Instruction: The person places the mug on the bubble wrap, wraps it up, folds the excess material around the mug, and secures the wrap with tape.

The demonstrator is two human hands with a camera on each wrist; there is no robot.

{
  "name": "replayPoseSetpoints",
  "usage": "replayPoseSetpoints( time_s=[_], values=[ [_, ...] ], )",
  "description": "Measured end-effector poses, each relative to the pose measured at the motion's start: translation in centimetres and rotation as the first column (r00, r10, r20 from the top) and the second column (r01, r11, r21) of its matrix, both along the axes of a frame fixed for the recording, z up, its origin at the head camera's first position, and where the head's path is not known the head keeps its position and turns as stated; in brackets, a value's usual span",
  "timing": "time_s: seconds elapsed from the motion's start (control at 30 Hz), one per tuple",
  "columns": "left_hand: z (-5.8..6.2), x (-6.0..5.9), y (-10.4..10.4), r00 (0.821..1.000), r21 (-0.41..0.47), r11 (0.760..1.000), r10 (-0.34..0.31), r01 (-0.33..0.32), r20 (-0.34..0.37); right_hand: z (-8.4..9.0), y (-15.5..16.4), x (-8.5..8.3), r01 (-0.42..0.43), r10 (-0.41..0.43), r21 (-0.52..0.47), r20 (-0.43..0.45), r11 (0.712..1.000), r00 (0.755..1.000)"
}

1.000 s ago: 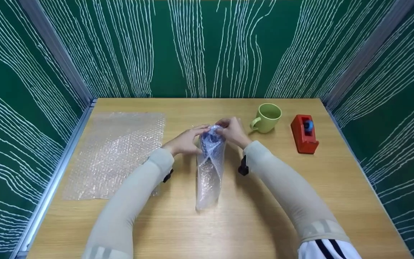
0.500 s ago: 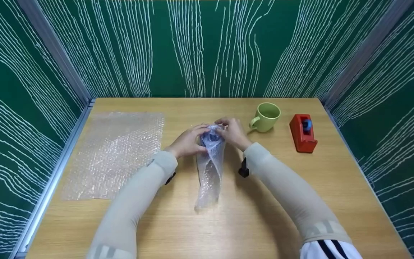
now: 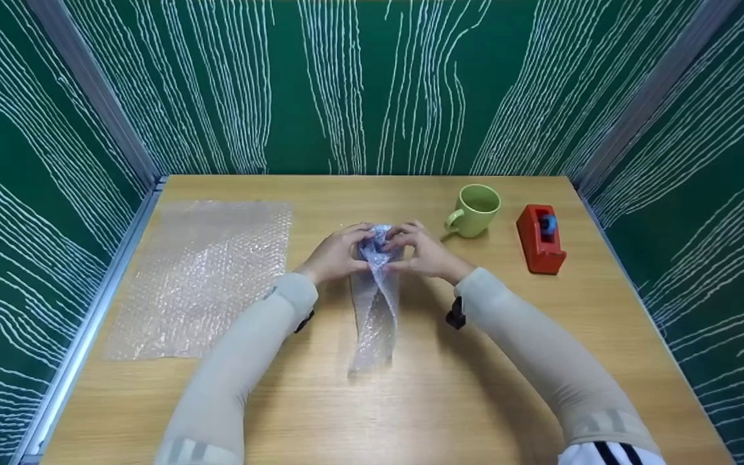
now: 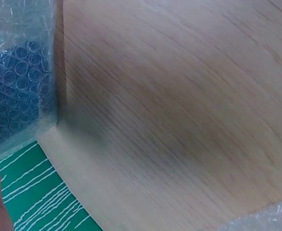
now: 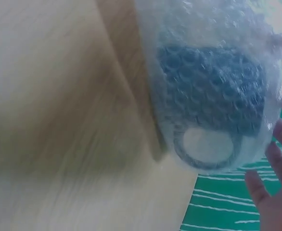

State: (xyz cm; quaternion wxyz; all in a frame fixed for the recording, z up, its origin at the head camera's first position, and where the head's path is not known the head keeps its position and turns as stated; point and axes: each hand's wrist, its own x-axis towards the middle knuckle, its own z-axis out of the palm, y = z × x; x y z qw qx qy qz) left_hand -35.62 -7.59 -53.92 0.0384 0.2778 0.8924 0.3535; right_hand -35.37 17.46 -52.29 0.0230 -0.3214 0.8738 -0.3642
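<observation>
Nearest the camera, two pale sleeves run up the wooden bench (image 3: 488, 400) from the near edge, converging on the middle. Between them lies the loose tail of the bubble-wrapped bundle (image 3: 375, 303), a long clear twist trailing toward the near side, its end resting on the wood. Further up, the bundle's bulky head sits at the centre of the bench, and both hands meet there. The left hand (image 3: 336, 255) cups it from the left, fingers curled round the wrap; the right hand (image 3: 423, 252) closes in from the right, fingers bent and pinching the plastic at the top. The right wrist view shows a dark blue mug shape with a ring handle blurred inside the bubbles (image 5: 213, 106), with fingertips (image 5: 275, 192) at the edge; the left wrist view catches the wrap's side (image 4: 16, 82) standing on the wood.

To the left, well apart from the hands, a flat sheet of bubble wrap (image 3: 201, 278) lies spread on the bench, nothing on it. Beyond the right hand, near it, stands a green mug (image 3: 475, 210), upright, handle facing left. Just right of that mug sits a red tape dispenser (image 3: 540, 239) with a blue roll. Behind everything, green panels with white streaks wall in the far side.
</observation>
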Motion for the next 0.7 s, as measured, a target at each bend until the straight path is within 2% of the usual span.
replayPoseSetpoints(
  time_s=[0.13,0.3,0.43,0.53,0.7],
  values=[
    [-0.3,0.0,0.0,1.000,0.004,1.000,0.017,-0.017,-0.004,-0.6,-0.5,0.2,0.042,-0.043,-0.010,-0.063,0.999,0.997],
    [-0.6,0.0,0.1,0.999,0.002,1.000,0.024,-0.024,-0.023,-1.2,-1.1,0.7,0.124,-0.129,-0.120,-0.031,0.985,0.991],
    [-0.7,0.0,0.2,0.999,0.002,1.000,0.028,-0.028,-0.047,-1.4,-1.4,0.8,0.168,-0.172,-0.126,-0.023,0.978,0.985],
    [-0.8,-0.1,0.2,0.998,0.005,1.000,0.020,-0.020,-0.063,-1.2,-1.4,0.8,0.169,-0.172,-0.122,-0.014,0.978,0.985],
    [-0.8,-0.2,-0.1,0.998,-0.004,1.000,-0.015,0.014,-0.062,-0.8,-0.8,0.8,0.121,-0.121,-0.094,0.008,0.988,0.993]
  ],
)
